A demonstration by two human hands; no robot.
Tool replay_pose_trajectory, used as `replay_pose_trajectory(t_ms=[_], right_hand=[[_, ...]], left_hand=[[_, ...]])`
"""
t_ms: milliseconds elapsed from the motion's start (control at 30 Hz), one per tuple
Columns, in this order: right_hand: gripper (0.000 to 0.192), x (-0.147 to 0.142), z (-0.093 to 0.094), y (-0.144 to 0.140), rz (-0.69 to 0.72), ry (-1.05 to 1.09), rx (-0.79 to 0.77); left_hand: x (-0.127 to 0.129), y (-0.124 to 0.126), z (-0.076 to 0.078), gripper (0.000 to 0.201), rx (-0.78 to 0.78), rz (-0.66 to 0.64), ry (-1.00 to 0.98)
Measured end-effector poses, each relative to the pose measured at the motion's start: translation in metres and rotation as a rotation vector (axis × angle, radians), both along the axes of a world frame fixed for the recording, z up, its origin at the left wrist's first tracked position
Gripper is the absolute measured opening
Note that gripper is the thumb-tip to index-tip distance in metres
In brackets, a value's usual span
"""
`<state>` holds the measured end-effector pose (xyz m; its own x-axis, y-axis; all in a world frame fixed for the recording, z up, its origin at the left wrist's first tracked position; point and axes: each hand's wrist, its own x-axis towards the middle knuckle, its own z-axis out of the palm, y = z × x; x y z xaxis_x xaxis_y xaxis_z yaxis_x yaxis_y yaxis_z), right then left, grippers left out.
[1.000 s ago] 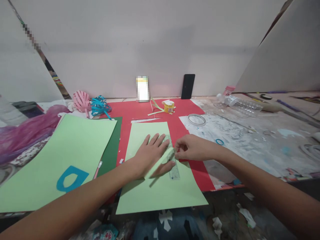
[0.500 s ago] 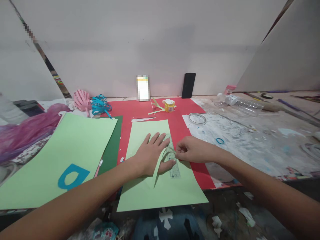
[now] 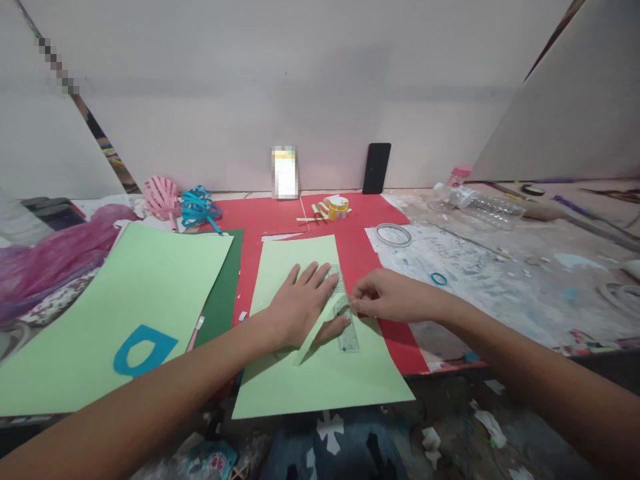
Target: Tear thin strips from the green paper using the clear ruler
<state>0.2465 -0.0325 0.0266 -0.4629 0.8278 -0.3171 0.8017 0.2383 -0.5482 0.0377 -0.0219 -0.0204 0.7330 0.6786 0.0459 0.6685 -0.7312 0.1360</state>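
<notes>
Plain grey wall, paint-stained floor

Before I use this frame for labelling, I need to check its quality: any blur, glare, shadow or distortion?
Head view: sharp centre, even soft light; the left hand casts a faint shadow on the green sheet; no strong glare on the ruler; wide-angle stretch bends the forearms at the edges; two pixelated patches, one at the wall.

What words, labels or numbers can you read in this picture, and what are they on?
None can be read.
Ruler under the left hand: scale marks too small to read.
Card at the wall: blurred out.
Yellow tape roll: print too small.
Bottle: label too small.
Packet at the bottom edge: print blurred.
</notes>
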Motion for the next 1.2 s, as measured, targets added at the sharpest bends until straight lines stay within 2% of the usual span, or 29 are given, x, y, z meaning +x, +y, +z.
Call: replay_pose_trajectory(t_ms=[167, 533, 833, 900, 1033, 1100, 1200], right_hand=[[0.017, 0.0, 0.001, -0.001, 0.026, 0.007, -0.041], [0.022, -0.008, 0.004, -0.009, 0.029, -0.021, 0.051], [0.021, 0.0, -0.01, -0.003, 0.014, 0.028, 0.047], [0.021, 0.0, -0.01, -0.003, 0.017, 0.036, 0.061], [0.022, -0.001, -0.01, -0.005, 0.009, 0.026, 0.096], [0.021, -0.001, -0.011, -0.006, 0.013, 0.022, 0.117], [0.019, 0.001, -0.012, -0.005, 0.02, 0.026, 0.132]], left_hand=[[0.0, 0.0, -0.001, 0.077, 0.021, 0.001, 0.009], [0.001, 0.002, -0.004, 0.077, 0.049, -0.001, 0.036], [0.002, 0.003, 0.002, 0.079, -0.051, 0.008, -0.034], [-0.002, 0.009, 0.008, 0.079, -0.107, -0.041, -0.069], [-0.014, 0.021, 0.021, 0.079, -0.258, -0.244, -0.042], [-0.02, 0.023, 0.027, 0.075, -0.234, -0.268, -0.019], [-0.023, 0.017, 0.031, 0.063, -0.12, -0.256, -0.005]])
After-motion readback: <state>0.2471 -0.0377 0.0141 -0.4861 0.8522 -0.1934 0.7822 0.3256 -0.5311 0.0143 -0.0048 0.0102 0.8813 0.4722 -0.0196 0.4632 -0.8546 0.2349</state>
